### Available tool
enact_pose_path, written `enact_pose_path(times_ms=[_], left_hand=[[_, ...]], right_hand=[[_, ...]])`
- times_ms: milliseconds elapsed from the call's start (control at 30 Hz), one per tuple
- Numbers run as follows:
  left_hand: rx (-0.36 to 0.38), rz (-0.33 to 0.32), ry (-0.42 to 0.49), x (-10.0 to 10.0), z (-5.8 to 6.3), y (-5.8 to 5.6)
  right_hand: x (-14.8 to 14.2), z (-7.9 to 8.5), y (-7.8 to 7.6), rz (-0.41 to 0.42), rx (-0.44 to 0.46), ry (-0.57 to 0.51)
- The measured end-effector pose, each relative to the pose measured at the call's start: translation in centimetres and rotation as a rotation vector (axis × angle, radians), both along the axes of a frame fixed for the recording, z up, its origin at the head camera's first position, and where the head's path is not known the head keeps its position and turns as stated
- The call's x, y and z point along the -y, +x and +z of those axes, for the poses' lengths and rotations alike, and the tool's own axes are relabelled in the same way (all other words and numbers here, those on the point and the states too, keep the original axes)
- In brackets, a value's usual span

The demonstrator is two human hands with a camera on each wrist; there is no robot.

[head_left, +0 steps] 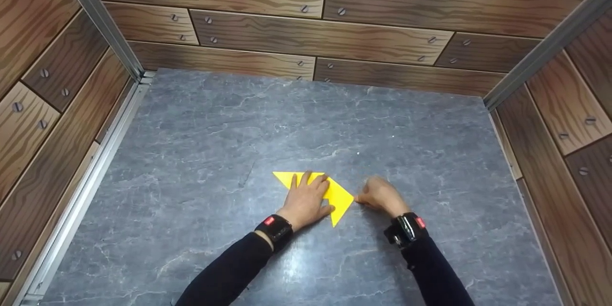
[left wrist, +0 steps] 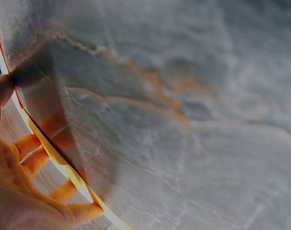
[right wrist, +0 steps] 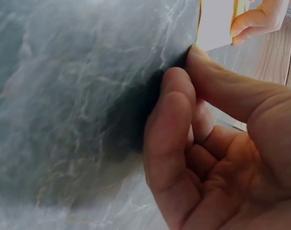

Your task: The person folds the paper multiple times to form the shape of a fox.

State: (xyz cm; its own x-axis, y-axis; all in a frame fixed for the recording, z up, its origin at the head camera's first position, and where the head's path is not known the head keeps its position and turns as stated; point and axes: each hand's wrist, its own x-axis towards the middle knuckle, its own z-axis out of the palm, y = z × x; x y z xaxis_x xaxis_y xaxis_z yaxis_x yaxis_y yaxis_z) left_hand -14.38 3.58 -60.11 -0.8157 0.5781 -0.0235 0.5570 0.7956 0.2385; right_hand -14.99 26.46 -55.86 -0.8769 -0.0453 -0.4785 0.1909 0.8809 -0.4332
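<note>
A folded piece of yellow paper lies on the grey marbled surface, with pointed corners to the left, right and bottom. My left hand rests on it with spread fingers, covering its middle. In the left wrist view the fingers reach along the paper, seen nearly edge-on. At the paper's right corner is my right hand, its fingers curled in. The right wrist view has the thumb tip of this hand at the corner of the paper; no paper shows between thumb and index finger.
Wood-plank patterned walls stand at the back, left and right. Metal strips run along the left edge and up the corners. Two tiny pale specks lie beyond the paper.
</note>
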Motion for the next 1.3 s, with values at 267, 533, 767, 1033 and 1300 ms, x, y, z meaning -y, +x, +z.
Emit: enact_pose_path(times_ms=[267,533,767,1033,1300], left_hand=[[-0.014,-0.002,-0.017,-0.2,0.0,-0.1],[-0.026,-0.025,-0.087,-0.9,0.1,0.0],[-0.03,-0.047,-0.111,-0.8,0.7,-0.2],[-0.111,-0.071,-0.139,0.5,0.5,-0.7],[-0.12,-0.033,-0.144,1.3,0.0,-1.5]], right_hand=[[1.3,0.3,0.3,-0.03,-0.162,-0.05],[3.7,-1.2,0.4,-0.063,-0.308,-0.019],[3.8,-1.0,0.2,-0.054,-0.296,-0.007],[4.3,-1.1,0.1,-0.058,-0.266,0.004],[4.5,-1.0,0.0,-0.079,-0.211,-0.005]])
